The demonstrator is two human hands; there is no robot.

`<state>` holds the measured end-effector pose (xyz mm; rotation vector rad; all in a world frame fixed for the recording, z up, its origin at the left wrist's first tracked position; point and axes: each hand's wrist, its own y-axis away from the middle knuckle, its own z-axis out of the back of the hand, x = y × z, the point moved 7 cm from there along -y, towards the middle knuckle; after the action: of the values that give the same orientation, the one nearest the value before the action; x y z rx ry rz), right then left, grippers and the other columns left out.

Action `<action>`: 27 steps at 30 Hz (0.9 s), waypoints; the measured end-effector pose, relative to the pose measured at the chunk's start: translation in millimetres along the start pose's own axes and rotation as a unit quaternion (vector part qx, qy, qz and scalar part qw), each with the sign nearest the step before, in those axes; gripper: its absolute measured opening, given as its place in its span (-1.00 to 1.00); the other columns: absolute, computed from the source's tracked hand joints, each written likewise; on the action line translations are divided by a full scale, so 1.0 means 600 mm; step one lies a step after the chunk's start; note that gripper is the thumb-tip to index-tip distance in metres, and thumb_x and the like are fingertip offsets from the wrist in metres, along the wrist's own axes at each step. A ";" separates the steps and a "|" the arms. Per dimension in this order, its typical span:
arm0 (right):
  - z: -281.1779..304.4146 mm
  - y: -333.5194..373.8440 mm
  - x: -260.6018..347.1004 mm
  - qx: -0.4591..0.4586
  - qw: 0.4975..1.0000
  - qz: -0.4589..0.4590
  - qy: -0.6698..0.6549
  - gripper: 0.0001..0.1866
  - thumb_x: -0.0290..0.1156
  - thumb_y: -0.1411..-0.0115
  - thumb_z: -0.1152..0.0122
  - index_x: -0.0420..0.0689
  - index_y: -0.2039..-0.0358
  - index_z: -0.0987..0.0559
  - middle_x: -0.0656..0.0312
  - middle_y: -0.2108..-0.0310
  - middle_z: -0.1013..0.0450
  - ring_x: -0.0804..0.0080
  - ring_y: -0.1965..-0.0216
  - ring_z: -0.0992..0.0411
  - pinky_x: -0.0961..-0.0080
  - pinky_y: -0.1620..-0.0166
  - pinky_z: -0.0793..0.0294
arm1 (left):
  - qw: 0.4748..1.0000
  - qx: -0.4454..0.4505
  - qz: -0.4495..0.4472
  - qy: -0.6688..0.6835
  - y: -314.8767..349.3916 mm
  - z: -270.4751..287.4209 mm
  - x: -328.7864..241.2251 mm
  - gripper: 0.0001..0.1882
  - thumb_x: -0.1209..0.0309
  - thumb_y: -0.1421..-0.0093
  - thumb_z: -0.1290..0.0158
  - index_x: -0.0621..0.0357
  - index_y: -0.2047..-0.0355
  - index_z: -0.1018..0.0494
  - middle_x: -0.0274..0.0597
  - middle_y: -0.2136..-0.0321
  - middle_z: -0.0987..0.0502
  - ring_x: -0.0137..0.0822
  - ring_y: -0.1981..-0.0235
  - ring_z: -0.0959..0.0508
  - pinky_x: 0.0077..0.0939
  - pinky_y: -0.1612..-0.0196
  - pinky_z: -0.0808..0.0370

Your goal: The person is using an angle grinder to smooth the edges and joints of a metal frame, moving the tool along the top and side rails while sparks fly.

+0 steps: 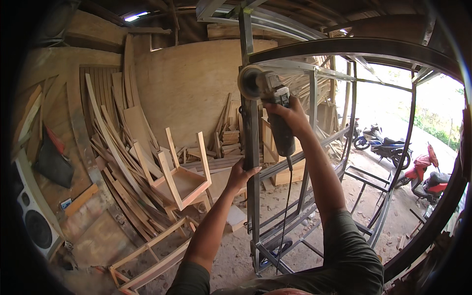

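My right hand [293, 118] is closed around the body of an angle grinder [281, 129], raised high in front of me. The grinder's round disc [250, 82] lies against or just in front of an upright post of a metal frame [252, 196], near its joint with a crossbar; I cannot tell if they touch. A black power cord [283, 221] hangs down from the tool's lower end. Lower on the same post, my left hand [241, 175] is wrapped round the steel, with the thumb across its near side.
An upturned wooden stool or small table [182, 189] stands left of the post, with timber strips [115, 162] leaning behind it. A wooden frame [152, 255] lies on the floor. A speaker [38, 221] is at far left. Motorbikes [386, 145] stand outside on the right.
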<state>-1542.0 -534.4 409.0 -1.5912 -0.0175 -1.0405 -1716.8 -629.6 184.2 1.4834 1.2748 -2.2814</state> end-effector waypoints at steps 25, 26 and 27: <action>0.010 -0.026 -0.011 0.048 0.998 0.035 0.035 -0.39 -0.13 0.04 -0.52 -0.28 0.08 -0.58 0.17 0.32 -0.59 0.42 0.33 -0.56 0.47 0.20 -0.55 | 1.000 -0.011 -0.014 0.022 -0.006 -0.005 0.013 -0.56 0.18 -0.08 -0.35 0.19 0.17 -0.50 -0.30 0.35 -0.56 -0.45 0.33 -0.53 -0.51 0.19 -0.47; 0.006 -0.026 -0.002 0.047 0.997 0.050 0.031 -0.39 -0.13 0.04 -0.52 -0.29 0.08 -0.58 0.17 0.32 -0.59 0.42 0.32 -0.56 0.47 0.20 -0.55 | 1.000 -0.011 -0.011 0.016 -0.004 -0.006 0.009 -0.56 0.18 -0.09 -0.35 0.19 0.17 -0.50 -0.30 0.35 -0.56 -0.45 0.33 -0.53 -0.51 0.19 -0.47; 0.006 -0.027 0.010 0.046 0.997 0.064 0.028 -0.38 -0.13 0.04 -0.52 -0.29 0.07 -0.58 0.17 0.32 -0.59 0.42 0.32 -0.56 0.47 0.20 -0.55 | 1.000 -0.011 -0.008 0.011 -0.005 -0.008 0.007 -0.56 0.18 -0.09 -0.35 0.19 0.16 -0.50 -0.30 0.35 -0.56 -0.45 0.33 -0.54 -0.51 0.19 -0.47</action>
<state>-1544.8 -529.1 425.6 -1.4607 0.0732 -0.9720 -1717.0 -622.9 181.6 1.5002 1.3182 -2.2610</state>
